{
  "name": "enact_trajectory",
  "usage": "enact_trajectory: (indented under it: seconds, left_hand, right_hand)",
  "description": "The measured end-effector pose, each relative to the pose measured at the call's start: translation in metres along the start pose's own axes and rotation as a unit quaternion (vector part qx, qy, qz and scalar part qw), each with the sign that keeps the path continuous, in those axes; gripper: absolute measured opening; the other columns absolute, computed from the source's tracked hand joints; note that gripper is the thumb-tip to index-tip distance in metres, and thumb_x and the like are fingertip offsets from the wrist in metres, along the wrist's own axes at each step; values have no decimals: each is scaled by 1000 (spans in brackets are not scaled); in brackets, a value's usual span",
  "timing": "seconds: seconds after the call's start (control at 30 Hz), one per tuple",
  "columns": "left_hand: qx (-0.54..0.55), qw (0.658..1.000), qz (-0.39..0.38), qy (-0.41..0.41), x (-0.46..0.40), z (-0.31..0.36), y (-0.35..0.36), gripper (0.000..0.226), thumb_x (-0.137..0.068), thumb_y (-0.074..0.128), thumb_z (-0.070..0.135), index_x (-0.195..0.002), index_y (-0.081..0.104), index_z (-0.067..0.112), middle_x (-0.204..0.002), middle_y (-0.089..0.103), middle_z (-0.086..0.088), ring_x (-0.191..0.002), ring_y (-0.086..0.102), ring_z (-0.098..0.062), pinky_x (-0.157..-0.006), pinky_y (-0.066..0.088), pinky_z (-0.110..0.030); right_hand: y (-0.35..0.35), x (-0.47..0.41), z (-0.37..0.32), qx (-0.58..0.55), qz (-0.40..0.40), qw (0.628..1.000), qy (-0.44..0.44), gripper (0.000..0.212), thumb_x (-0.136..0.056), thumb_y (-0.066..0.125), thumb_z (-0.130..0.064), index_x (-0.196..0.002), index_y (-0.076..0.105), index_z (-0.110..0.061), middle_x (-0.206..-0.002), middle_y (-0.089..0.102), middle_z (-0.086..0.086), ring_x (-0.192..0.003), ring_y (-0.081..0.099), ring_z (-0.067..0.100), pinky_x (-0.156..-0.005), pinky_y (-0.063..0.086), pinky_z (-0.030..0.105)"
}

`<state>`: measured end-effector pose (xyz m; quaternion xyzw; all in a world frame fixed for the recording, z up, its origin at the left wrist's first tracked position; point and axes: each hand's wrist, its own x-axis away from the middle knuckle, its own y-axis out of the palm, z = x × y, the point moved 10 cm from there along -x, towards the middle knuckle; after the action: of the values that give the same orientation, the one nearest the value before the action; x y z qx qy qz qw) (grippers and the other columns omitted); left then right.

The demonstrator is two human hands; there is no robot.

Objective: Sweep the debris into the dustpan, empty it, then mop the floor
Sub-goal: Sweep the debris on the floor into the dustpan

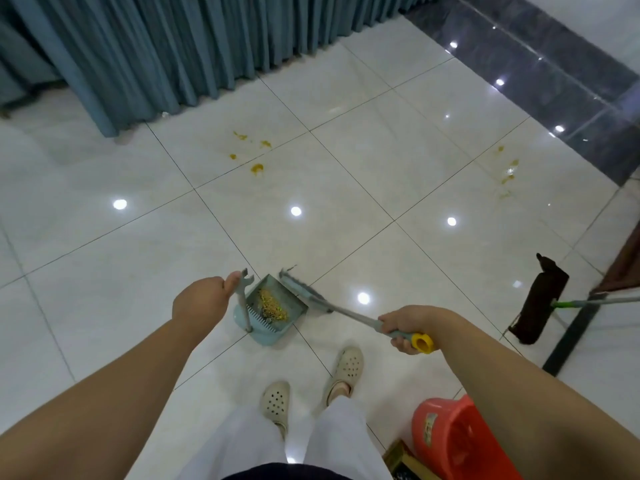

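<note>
Two hands: both are closed on handles, one tool each.
Left hand [202,301]: fingers wrapped around the top of the dustpan handle [242,299], thumb up beside its forked end; the handle runs down to the back of the pan.
Right hand [405,329]: fingers curled tight around the broom handle [353,318] just ahead of its yellow end cap, the shaft slanting down and left to the head.
Broom head [301,289]: lies along the right edge of the pan's mouth, touching it or just beside it; bristle contact with the floor is hard to tell.
Dustpan [273,306]: blue-grey, sitting on the floor just ahead of the feet, mouth pointing away, comb teeth at the rear.
Debris [272,304]: a yellow-green heap already inside the pan, near its middle.
Floor [346,188]: glossy pale tiles; yellow stains [256,168] well ahead near the curtain, and more smears far right by the dark border; these look wet or stuck, more a job for mopping than sweeping.
Mop [540,303]: dark head resting on the floor to the right, green-ended pole leading off frame, well apart from the pan.
Bucket [450,441]: red, near the right leg.
Step in hand: sweeping looks nearly finished, the loose bits gathered.
Next move: likely lifting the pan level by its handle so the heap does not slide out the open mouth, then carrying it to be emptied; where it gets emptied is not visible.
</note>
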<state>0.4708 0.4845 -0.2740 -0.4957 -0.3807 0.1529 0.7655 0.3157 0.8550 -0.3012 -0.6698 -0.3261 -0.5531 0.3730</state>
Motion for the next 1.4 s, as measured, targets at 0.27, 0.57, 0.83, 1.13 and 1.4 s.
enact_trajectory:
  seconds: [0.27,0.57,0.83,1.13,1.4]
  left_hand:
    - [18,1000,0,11,12,-17,3,67,-93,11,61,-61,47,14,-57,48,-3,-56,48,-20,-55,36,-27]
    - [21,1000,9,-1,33,-46,0,64,-94,15,60,-58,45,16,-56,48,-1,-54,46,-17,-50,31,-27]
    - [16,1000,11,-13,46,-79,-5,61,-96,20,56,-55,40,16,-51,39,0,-49,39,-16,-49,28,-27]
    - [3,999,8,-39,52,-97,1,61,-95,17,56,-56,40,16,-51,40,0,-49,39,-15,-48,28,-27]
    - [0,1000,1,-27,46,-77,9,63,-94,12,59,-63,46,17,-58,47,1,-58,47,-19,-54,35,-27]
  right_hand:
    - [10,40,13,34,-14,999,-16,30,-97,51,-13,-125,51,-23,-65,47,7,-35,44,7,-32,37,15]
    - [-11,37,5,-50,65,996,-34,23,-95,56,-13,-117,57,-16,-69,51,9,-34,44,8,-33,39,13]
    - [-25,0,-15,-120,117,985,-29,20,-95,56,-15,-88,52,3,-62,49,12,-25,44,11,-29,39,13]
    - [10,-22,-16,-139,81,987,-25,15,-95,55,-9,-88,50,4,-64,50,14,-26,46,13,-32,42,15]
    - [77,-3,0,-30,13,999,-11,25,-91,59,-13,-114,56,-3,-71,53,11,-36,49,9,-37,44,18]
